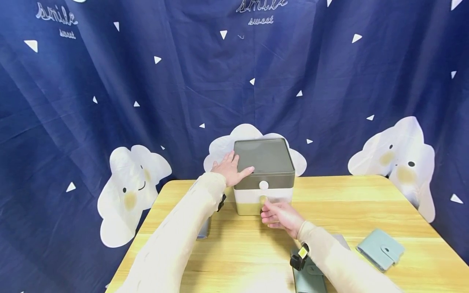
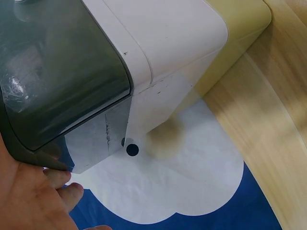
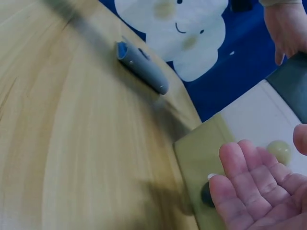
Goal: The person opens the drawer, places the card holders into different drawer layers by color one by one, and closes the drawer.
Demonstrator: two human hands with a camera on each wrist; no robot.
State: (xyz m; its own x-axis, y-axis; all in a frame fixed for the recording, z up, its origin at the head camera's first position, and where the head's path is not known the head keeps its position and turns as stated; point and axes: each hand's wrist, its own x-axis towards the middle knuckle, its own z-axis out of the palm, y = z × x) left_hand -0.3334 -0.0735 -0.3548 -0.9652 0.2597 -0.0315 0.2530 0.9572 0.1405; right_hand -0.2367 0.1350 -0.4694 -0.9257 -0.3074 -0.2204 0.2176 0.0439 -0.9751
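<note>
A three-tier drawer box [image 1: 264, 156] stands at the table's far side, dark green on top, white in the middle, yellow below. Its drawers look closed. My left hand [image 1: 229, 169] rests with spread fingers on the left edge of the dark top, fingertips along the side in the left wrist view. At the front, my right hand [image 1: 282, 217] is beside the yellow knob [image 3: 279, 151] of the white drawer, thumb and fingers on either side of it, fingers loosely bent. A white knob [image 1: 264, 185] sits above; a dark knob [image 3: 207, 194] below is partly behind my fingers.
A pale teal wallet [image 1: 381, 249] with a snap strap lies at the right. Another teal wallet [image 1: 310, 278] is partly under my right forearm. A blue-grey case [image 3: 143, 69] lies left of the box. Behind the table hangs a blue curtain [image 1: 205, 73] with white clouds.
</note>
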